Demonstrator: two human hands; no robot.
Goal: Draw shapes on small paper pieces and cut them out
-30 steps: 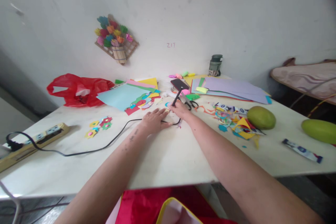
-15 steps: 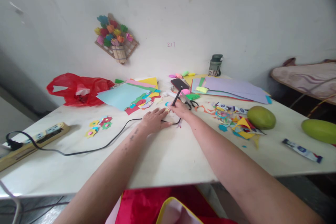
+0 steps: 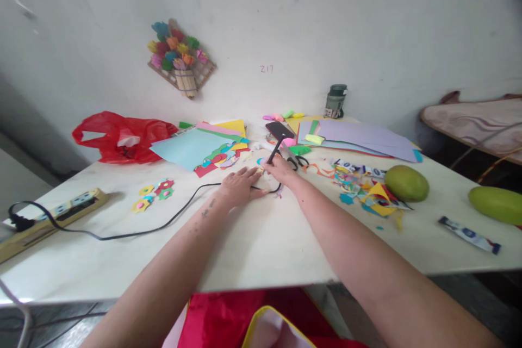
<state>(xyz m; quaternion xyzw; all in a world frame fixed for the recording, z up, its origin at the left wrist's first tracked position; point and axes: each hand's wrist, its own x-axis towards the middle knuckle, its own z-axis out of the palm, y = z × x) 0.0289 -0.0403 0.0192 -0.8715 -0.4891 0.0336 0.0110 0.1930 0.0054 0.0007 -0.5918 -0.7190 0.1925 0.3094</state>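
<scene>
My right hand [image 3: 282,171] grips a slim black pen-like stick [image 3: 276,148], which leans up and away. Whether its lower tip touches anything is hidden by the fingers. My left hand [image 3: 239,187] lies flat on the table just beside it, fingers stretched toward small paper bits. A black cord [image 3: 163,227] passes beneath the left hand and loops up close to the right one. Black-handled scissors [image 3: 300,161] rest right behind the right hand, and a dark phone [image 3: 279,130] lies farther back. A blue paper piece [image 3: 260,161] is near the fingertips.
Paper flowers [image 3: 155,193] and a power strip [image 3: 69,212] sit left. Behind are a red plastic bag [image 3: 130,141] and coloured sheets [image 3: 187,148]. Rightward lie paper scraps [image 3: 361,193], green fruits [image 3: 406,183], a tube [image 3: 468,234] and purple sheets [image 3: 359,136].
</scene>
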